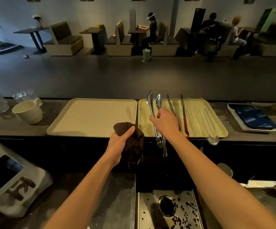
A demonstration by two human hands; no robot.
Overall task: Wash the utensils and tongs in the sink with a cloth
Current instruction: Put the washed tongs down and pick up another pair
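Long dark counter shelf [18,128] runs across w/ 2 cream rectangular trays [91,118] side by side on it, inner rims touching at centre, front rims at the shelf's front edge; the left one is bare, so there's open room there. Below, btwn the forearms, a perforated steel sink [147,215] w/ 1 round drain [166,205] and dark beans scattered to its right. 1 white mug [28,113] stands left of the trays. Tongs x2: steel tongs w/ perforated tips [152,106], and red-handled tongs [184,119] lying on the right tray, just right of the right hand [167,123]. That hand grips the steel pair mid-length, tips pointing away over the right tray, hinge end hanging past the front rim. Left hand [119,142] is clenched round 1 dark brown textured cloth [134,139], held at the trays' seam, near the steel tongs but apart. Pale utensils on the right tray are too faint to count.
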